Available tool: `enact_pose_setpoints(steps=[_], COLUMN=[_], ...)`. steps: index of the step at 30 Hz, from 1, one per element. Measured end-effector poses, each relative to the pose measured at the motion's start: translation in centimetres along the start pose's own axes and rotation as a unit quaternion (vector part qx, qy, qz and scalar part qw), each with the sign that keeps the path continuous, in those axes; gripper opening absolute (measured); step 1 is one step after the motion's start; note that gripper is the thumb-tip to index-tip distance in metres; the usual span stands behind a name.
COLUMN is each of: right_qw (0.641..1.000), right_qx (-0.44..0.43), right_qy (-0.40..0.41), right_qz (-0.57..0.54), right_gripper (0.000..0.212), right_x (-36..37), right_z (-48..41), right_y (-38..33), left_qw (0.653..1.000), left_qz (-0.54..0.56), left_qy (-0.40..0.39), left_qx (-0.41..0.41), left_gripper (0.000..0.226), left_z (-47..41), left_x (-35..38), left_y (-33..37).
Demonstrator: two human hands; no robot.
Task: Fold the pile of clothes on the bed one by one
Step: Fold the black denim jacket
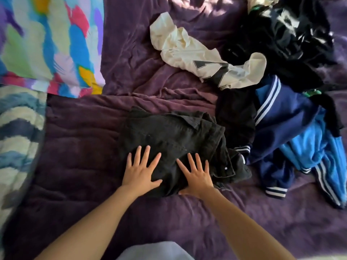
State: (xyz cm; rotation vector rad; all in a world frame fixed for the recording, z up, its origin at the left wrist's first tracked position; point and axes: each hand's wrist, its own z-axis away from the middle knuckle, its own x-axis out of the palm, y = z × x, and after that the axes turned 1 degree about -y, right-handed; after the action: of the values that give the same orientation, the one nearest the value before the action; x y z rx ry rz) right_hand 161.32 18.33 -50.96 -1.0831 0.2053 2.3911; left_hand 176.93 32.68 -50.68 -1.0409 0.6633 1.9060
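**Desk:** Where are your hands?

**Operator:** Both lie flat on the black garment (169, 136), near its closest edge. My left hand (139, 169) is spread wide, fingers straight, palm down on the garment's left part. My right hand (197, 175) is the same, fingers fanned and straight, pressing on the right part rather than gripping.

**Desk:** And the garment itself?

**Operator:** It sits as a rough folded bundle in the middle of the purple bedspread (84, 147), with a small pale button showing near its right edge. I cannot tell what kind of garment it is.

**Desk:** The rest of the pile?

**Operator:** To my right, touching the black garment, a navy and blue jacket (293, 128) with white stripes lies crumpled. Beyond it a cream shirt (187, 47) with a dark print lies loose, one end against a heap of black clothes (291, 34) in the far right corner. At my left I see a multicoloured cover (47, 44) and, nearer, a blue-and-white wavy blanket (16, 128).
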Motion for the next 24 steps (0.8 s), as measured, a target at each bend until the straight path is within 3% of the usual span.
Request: enact_pose_setpoints(steps=[4,6,9,12,15,19,24], right_qw=[1.000,0.997,0.984,0.984,0.980,0.968,0.951], right_qx=[0.006,0.014,0.011,0.022,0.068,0.045,-0.023], right_qy=[-0.011,0.069,0.178,0.175,0.183,0.232,0.298], right_qz=[-0.009,0.020,0.022,0.027,0.047,0.086,0.079], right_gripper=[0.117,0.116,0.101,0.100,0.094,0.077,0.069], right_x=[-0.7,-0.8,1.6,3.9,2.9,1.0,-1.3], right_z=[-0.5,0.7,3.2,4.1,2.3,0.7,2.4], right_y=[-0.2,-0.7,-2.0,-3.7,-4.2,-3.1,-2.1], left_qw=[0.999,0.999,0.994,0.969,0.958,0.979,0.983], left_qz=[0.003,0.003,-0.007,-0.075,-0.110,-0.105,-0.073], left_qy=[-0.041,-0.042,0.062,0.161,0.205,0.145,0.095], left_qx=[0.007,0.021,0.091,0.169,0.165,0.096,0.139], left_gripper=[0.090,0.091,0.101,0.096,0.088,0.126,0.109], left_z=[-1.0,-0.6,1.0,3.7,5.3,3.7,2.9], left_x=[-0.1,-0.8,-1.7,0.9,2.8,1.4,-1.5], left_y=[-0.5,-0.6,-1.2,-2.6,-4.0,-5.0,-5.4])
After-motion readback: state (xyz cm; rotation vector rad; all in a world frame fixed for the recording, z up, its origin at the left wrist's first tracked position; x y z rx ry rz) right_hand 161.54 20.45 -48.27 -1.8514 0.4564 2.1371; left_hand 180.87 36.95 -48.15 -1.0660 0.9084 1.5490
